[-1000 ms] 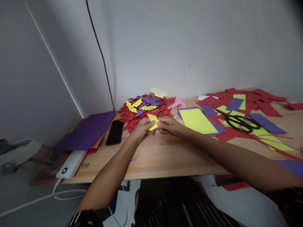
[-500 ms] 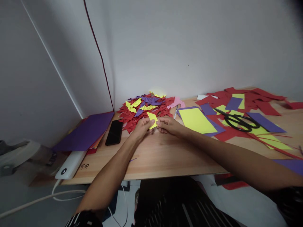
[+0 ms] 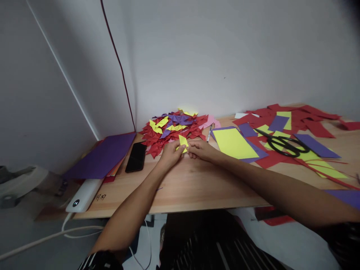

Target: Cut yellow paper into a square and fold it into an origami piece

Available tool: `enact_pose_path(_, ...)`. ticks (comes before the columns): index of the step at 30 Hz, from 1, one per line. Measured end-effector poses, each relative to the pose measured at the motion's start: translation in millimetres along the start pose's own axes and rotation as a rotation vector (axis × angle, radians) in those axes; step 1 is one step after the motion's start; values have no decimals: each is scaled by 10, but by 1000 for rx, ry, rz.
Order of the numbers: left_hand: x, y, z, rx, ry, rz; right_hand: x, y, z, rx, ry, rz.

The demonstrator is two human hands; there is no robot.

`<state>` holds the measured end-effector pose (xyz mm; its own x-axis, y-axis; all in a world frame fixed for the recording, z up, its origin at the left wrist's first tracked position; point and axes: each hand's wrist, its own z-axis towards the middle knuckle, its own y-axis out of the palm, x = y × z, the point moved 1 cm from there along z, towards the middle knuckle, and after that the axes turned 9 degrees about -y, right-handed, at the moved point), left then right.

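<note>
A small piece of folded yellow paper (image 3: 183, 141) is pinched between my two hands above the wooden table. My left hand (image 3: 171, 152) grips its left and lower side, thumb on top. At the paper's right edge, my right hand (image 3: 199, 149) is closed on it with thumb and fingertips. Fingers cover the lower part of the fold. Just beyond my hands lies a heap of folded paper pieces (image 3: 153, 144), mostly red with some purple and yellow.
Left are a black phone (image 3: 135, 157), purple sheets (image 3: 104, 157) and a white power bank (image 3: 84, 197). To the right lie a yellow sheet (image 3: 234, 143), a pen (image 3: 209, 133), black-handled scissors (image 3: 284, 145) and red paper strips (image 3: 317, 125). A wall rises behind the table.
The yellow paper has turned more upright and shifted slightly right in my fingers. My left hand has moved a little right with it; my right hand stays almost in place.
</note>
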<state>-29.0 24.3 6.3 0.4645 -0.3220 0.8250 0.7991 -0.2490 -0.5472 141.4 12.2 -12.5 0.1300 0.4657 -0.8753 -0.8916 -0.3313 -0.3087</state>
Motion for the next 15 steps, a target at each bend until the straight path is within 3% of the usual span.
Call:
enact_pose_path(3, 94, 4, -48, 103, 56, 130, 6, 0, -2, 13, 1, -13)
enact_pose_path(6, 110, 5, -59, 126, 55, 140, -20, 3, -6, 22, 6, -9)
enact_pose_path(15, -110, 38, 41, -184, -129, -438, -31, -3, 10, -30, 83, 97)
